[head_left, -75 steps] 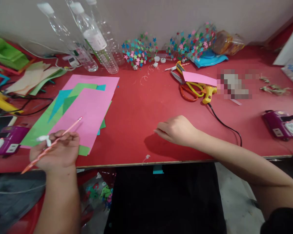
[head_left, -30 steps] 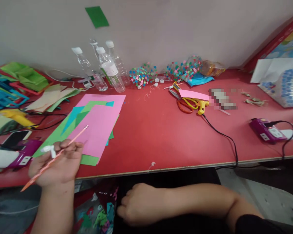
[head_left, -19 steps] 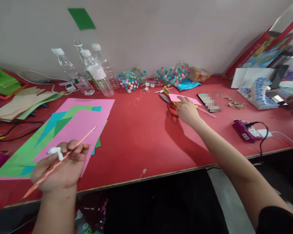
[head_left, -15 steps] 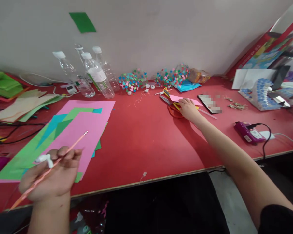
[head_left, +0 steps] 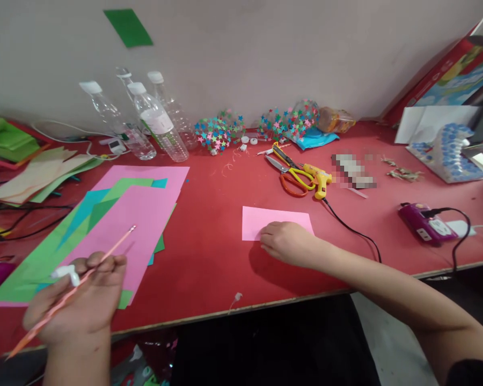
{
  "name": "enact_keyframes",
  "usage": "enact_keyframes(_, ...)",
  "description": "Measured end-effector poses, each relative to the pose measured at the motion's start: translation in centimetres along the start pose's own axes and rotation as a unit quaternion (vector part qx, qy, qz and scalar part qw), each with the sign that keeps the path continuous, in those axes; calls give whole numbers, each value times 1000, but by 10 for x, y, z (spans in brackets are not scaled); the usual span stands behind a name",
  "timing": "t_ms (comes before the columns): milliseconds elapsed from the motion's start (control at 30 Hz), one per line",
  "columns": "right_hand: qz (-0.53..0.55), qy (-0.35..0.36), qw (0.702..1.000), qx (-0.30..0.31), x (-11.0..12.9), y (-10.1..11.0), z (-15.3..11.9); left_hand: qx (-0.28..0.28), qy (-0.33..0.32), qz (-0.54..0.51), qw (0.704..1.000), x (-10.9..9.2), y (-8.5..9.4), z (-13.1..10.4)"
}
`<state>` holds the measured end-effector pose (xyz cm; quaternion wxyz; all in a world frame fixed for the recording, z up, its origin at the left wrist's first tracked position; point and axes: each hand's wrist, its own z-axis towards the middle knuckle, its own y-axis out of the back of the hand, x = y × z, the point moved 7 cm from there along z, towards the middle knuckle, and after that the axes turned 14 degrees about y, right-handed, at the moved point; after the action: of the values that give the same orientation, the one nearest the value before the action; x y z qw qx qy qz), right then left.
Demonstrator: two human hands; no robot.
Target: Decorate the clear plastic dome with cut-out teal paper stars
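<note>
My left hand [head_left: 80, 300] is palm up at the table's left front, its fingers curled around a slim pinkish pencil [head_left: 118, 241] with its eraser end pointing up and away. A small white piece [head_left: 66, 272], shaped like an earbud, sits at the same fingers. My right hand [head_left: 285, 242] rests over a small pink paper rectangle [head_left: 251, 222], fingers bent together on it. Beyond it lie scissors [head_left: 295, 177] with red and yellow handles and a yellow glue gun [head_left: 321, 179]. Beneath my left hand spreads a stack of pink, green and blue paper sheets [head_left: 145, 214].
Plastic bottles [head_left: 161, 126] stand against the wall. Star-filled clear balls [head_left: 213, 134] sit at the back. A purple power strip [head_left: 429, 222] with cords lies at right; a phone, partly blurred, is behind it. Loose papers [head_left: 36, 171] lie at far left.
My right hand has drawn the pink paper rectangle off the scissors and glue gun, toward me and left, onto the red table. My left hand still holds the pencil.
</note>
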<state>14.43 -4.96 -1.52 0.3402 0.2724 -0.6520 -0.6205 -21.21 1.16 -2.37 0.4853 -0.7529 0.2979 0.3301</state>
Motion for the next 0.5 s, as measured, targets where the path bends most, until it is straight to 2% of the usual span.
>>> enact_keyframes(167,34,-10,998,-52,-8,15,0,-16,0,7,1000,1,-2,-1)
enact_keyframes(367,116,-87,981,-128,-19,16,0,-6,-6,13,1000,1,1,0)
enact_keyframes(433,170,-79,971,-151,-15,19,-2,-7,-10,16,1000,1,3,2)
enact_keyframes(500,257,-32,953,-155,-2,23,-2,2,-25,71,997,0,1,4)
